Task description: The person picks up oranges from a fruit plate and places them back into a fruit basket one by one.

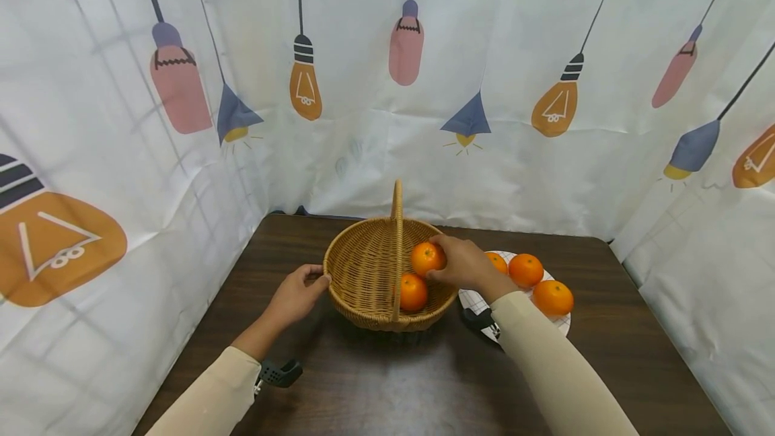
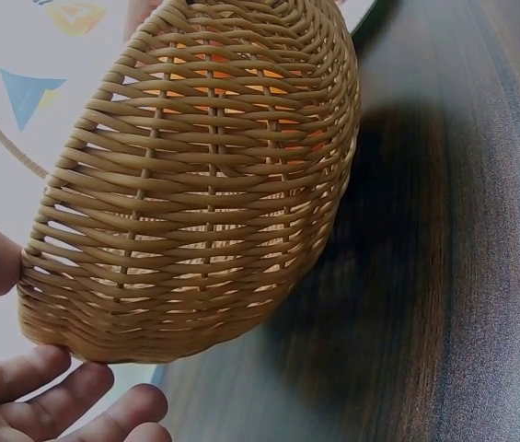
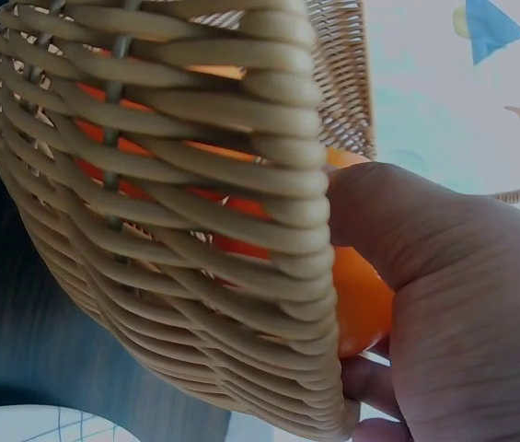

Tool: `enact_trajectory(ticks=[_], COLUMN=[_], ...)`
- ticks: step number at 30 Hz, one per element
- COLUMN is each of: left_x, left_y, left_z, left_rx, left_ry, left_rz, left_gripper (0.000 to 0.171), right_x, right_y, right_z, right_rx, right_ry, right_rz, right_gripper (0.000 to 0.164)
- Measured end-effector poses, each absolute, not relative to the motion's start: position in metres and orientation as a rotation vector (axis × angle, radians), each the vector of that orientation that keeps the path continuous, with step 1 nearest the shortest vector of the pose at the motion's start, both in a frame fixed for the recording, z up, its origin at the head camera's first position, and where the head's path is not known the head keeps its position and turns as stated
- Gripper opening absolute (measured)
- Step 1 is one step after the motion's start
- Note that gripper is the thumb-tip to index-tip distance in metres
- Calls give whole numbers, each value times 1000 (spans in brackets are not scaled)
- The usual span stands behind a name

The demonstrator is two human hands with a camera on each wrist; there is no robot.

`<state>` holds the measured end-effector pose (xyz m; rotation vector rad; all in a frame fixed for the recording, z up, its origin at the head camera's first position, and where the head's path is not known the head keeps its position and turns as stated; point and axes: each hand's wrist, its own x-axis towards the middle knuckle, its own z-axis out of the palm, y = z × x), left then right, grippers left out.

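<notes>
A woven wicker basket point(image 1: 363, 268) with a tall arched handle point(image 1: 397, 241) stands on the table. My left hand point(image 1: 299, 296) pinches its left rim; in the left wrist view the thumb and fingertips meet the wicker point(image 2: 186, 203) at the edge. Inside the basket's right side, my right hand point(image 1: 463, 262) grips an orange point(image 1: 426, 258) between thumb and fingers. Just below it, another orange point(image 1: 413, 293) lies in the basket, partly behind the handle. The right wrist view shows the held orange point(image 3: 363, 299) just past the rim, its far side hidden by the weave.
Right of the basket, a white plate point(image 1: 563, 323) with a grid pattern bears several oranges point(image 1: 525, 270), partly covered by my right forearm. The dark wooden table point(image 1: 363, 389) is enclosed by white cloth point(image 1: 363, 173) printed with lamps at the back and sides.
</notes>
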<state>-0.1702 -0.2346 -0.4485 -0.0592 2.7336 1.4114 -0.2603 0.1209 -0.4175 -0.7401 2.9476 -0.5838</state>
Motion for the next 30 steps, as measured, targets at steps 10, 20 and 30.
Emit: enact_trajectory(ticks=[10,20,30], left_x=[-170,-169,-169], left_y=[-235,-232,-232], left_z=[-450,-448,-449], left_rx=[-60,-73,-78], left_ry=[2737,2739,2740], left_rz=[1410,1408,1413], left_gripper=[54,54,52], right_x=[-259,-259,-257], right_y=[119,121,121], right_z=[-423,-428,-428], right_rx=[-856,-909,-944], right_ry=[2993,3037,3058], right_rz=[-493,-402,-380], right_gripper=[71,57,50])
